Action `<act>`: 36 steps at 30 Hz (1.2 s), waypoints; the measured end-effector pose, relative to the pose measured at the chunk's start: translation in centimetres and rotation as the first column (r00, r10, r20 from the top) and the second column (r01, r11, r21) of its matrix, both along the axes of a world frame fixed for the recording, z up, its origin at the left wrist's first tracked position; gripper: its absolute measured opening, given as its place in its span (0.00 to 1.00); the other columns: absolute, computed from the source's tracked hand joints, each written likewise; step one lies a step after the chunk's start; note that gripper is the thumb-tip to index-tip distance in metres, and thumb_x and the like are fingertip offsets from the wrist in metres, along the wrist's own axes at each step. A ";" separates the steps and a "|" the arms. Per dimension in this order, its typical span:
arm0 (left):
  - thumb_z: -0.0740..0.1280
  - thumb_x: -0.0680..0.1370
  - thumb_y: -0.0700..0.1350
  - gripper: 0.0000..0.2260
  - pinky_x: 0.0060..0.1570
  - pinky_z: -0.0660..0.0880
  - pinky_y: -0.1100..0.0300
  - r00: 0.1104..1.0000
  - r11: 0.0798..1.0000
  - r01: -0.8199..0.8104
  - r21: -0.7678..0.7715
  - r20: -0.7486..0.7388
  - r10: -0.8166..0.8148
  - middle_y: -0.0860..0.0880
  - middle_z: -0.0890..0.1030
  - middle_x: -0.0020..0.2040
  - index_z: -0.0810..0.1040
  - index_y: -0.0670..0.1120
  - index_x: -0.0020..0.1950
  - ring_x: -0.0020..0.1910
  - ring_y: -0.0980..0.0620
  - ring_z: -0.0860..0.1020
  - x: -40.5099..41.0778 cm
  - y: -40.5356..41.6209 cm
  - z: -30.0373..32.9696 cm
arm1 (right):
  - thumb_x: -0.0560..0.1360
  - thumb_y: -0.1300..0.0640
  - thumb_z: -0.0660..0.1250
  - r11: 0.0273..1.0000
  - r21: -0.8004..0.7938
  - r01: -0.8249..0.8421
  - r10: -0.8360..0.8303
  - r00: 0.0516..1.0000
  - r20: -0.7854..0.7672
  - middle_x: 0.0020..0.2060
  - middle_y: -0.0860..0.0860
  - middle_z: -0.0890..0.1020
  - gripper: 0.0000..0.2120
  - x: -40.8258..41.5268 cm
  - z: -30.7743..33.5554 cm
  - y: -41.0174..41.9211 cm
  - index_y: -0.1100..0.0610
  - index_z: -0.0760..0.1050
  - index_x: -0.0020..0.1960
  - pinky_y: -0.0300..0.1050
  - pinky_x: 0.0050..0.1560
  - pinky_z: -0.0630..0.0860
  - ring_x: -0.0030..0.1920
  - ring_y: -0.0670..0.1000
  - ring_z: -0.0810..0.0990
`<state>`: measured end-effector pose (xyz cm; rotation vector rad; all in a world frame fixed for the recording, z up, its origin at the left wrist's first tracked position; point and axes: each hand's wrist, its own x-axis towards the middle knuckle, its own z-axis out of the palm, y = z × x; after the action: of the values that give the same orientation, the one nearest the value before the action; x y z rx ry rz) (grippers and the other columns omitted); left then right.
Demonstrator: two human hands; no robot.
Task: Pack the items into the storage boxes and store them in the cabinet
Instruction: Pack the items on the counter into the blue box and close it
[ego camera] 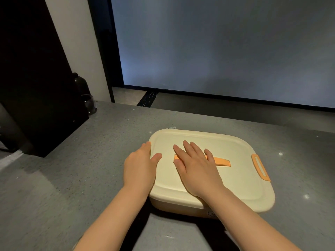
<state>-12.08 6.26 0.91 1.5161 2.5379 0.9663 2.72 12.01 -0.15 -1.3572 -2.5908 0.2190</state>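
Resting flat on the lid [226, 151] of the cream storage box [181, 205], the right hand [195, 169] lies with fingers straight; the left hand [140, 167] cups the box's left edge, fingers relaxed, on the grey counter [72, 169]

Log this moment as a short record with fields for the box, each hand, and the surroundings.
box: cream plastic storage box, lid on, orange strip handle on top, orange side latch
surface: grey speckled stone counter
left hand: left hand on the box's left edge, thumb on the lid
right hand: right hand flat on the lid, fingers straight, covering part of the handle
background: dark bottle and glass at far left
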 end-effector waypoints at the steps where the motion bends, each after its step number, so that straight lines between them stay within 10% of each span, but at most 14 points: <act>1: 0.62 0.78 0.52 0.15 0.43 0.67 0.55 1.000 1.000 0.005 -0.003 -0.020 -0.005 0.48 0.81 0.50 0.74 0.47 0.63 0.51 0.44 0.77 0.0 0.0 0.1 | 0.82 0.44 0.43 1.000 -0.001 0.000 0.000 1.000 0.001 0.78 0.46 0.51 0.23 0.0 0.0 0.0 0.41 0.50 0.76 0.55 0.73 0.42 0.77 0.49 0.45; 6: 0.59 0.78 0.40 0.14 0.55 0.70 0.57 0.977 0.983 0.182 0.019 -0.112 -0.179 0.47 0.77 0.41 0.74 0.52 0.60 0.47 0.48 0.74 3.1 0.1 -0.1 | 0.82 0.45 0.44 1.000 0.005 -0.003 0.004 1.000 -0.018 0.78 0.47 0.52 0.22 0.0 0.0 0.1 0.41 0.52 0.76 0.55 0.73 0.44 0.77 0.49 0.47; 9: 0.60 0.78 0.38 0.17 0.66 0.64 0.61 0.980 0.973 0.163 0.162 0.088 -0.179 0.49 0.81 0.45 0.76 0.52 0.62 0.55 0.51 0.73 3.7 0.1 0.0 | 0.82 0.44 0.43 1.000 -0.006 -0.005 0.005 0.999 -0.043 0.78 0.46 0.52 0.23 0.1 0.2 0.0 0.41 0.52 0.76 0.54 0.74 0.43 0.77 0.48 0.47; 14: 0.65 0.77 0.43 0.16 0.63 0.66 0.60 0.967 0.964 0.222 0.148 0.095 -0.238 0.57 0.77 0.63 0.75 0.54 0.63 0.65 0.56 0.70 1.6 0.6 1.0 | 0.82 0.47 0.51 0.997 -0.052 -0.061 0.052 0.985 -0.165 0.75 0.44 0.60 0.20 1.4 1.0 -0.2 0.42 0.61 0.73 0.47 0.74 0.44 0.75 0.46 0.52; 24: 0.64 0.77 0.47 0.11 0.53 0.67 0.62 0.977 0.975 0.210 0.065 0.012 -0.211 0.58 0.78 0.58 0.78 0.55 0.58 0.58 0.56 0.72 -1.8 6.2 2.8 | 0.76 0.50 0.64 0.999 -0.027 0.040 -0.047 0.957 -0.287 0.61 0.40 0.76 0.15 0.4 5.4 6.3 0.42 0.74 0.63 0.43 0.63 0.67 0.63 0.44 0.70; 36: 0.60 0.77 0.56 0.11 0.52 0.60 0.76 0.920 0.924 0.381 0.039 0.079 -0.383 0.74 0.69 0.49 0.73 0.64 0.59 0.55 0.68 0.67 -5.3 10.1 -0.8 | 0.73 0.42 0.68 0.935 -0.332 0.126 -0.069 0.982 0.176 0.62 0.54 0.75 0.28 -11.0 0.9 22.4 0.54 0.67 0.68 0.49 0.54 0.73 0.60 0.56 0.74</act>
<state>-17.39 16.38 0.13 1.8381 2.0638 0.9765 -8.27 34.37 0.79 -1.6788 -2.6978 0.5915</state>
